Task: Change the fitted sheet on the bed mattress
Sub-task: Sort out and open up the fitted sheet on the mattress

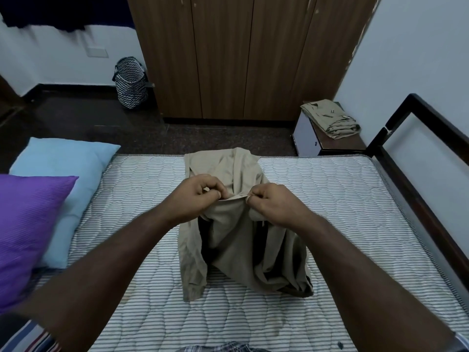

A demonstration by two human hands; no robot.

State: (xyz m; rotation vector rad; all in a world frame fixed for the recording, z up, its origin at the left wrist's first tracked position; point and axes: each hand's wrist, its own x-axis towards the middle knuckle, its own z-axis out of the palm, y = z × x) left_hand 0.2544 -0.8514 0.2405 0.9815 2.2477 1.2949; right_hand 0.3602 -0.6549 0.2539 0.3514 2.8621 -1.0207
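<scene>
Bare mattress (330, 199) is left free right of the sheet (236, 245); the left is blocked by pillows (38, 224).

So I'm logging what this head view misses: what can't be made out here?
- Khaki sheet: its elastic corners are buried in folds; both hands cover the pinched hem.
- Laundry basket: contents hidden by its wall.
- Mattress: near edge cut off by the frame bottom.

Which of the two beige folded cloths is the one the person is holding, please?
The beige sheet on the striped mattress, its edge pinched by the left hand and right hand. The other beige bundle lies untouched on the bedside cabinet.
</scene>
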